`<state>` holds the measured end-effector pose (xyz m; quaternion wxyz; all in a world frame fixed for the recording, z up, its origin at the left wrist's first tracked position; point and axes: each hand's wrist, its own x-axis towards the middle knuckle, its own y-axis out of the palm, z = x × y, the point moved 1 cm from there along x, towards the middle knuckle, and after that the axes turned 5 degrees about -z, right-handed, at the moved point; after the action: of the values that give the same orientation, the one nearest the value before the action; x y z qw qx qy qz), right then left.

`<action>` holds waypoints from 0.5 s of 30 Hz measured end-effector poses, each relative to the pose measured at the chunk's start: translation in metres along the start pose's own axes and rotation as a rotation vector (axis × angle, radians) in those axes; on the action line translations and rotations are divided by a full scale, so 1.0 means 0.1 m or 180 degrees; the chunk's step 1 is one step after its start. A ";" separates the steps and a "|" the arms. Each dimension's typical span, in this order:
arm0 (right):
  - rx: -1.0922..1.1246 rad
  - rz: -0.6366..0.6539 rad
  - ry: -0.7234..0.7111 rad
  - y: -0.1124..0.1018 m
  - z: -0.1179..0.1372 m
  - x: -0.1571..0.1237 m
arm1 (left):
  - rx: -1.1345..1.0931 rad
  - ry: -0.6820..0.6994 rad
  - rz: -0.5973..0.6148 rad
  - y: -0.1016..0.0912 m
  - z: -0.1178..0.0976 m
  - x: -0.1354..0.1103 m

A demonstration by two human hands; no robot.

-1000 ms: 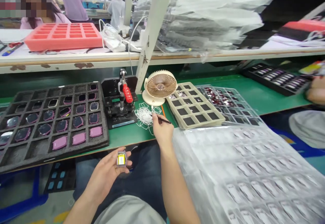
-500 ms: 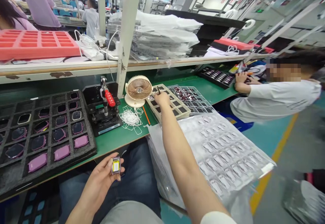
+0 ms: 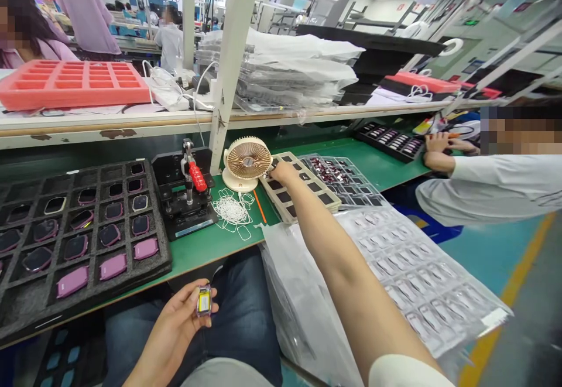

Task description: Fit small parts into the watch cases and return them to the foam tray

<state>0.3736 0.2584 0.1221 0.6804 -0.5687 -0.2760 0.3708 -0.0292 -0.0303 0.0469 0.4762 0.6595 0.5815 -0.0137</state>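
Left hand pinches a small rectangular metal-framed module with a yellow label between thumb and fingers, above the jeans-clad lap, off the green tabletop. Right hand reaches over a beige gridded plastic tray, just beside a cream desk fan; its grip: cannot tell.

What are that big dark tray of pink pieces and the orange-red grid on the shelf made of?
The dark tray looks like matte grey foam, speckled, with cut pockets. The orange-red grid looks like soft rubber or silicone, judging by its thick, matte walls, though moulded plastic is possible.
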 end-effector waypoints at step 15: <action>0.3890 -0.0254 -0.0696 0.00 0.11 -2.56 | -0.0495 0.0844 -0.0146 0.40 -0.33 0.19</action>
<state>0.2180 0.0555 0.1359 0.8641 -0.0244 -0.1030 0.4921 -0.0101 0.0102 0.0787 0.4444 0.6033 0.6534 0.1078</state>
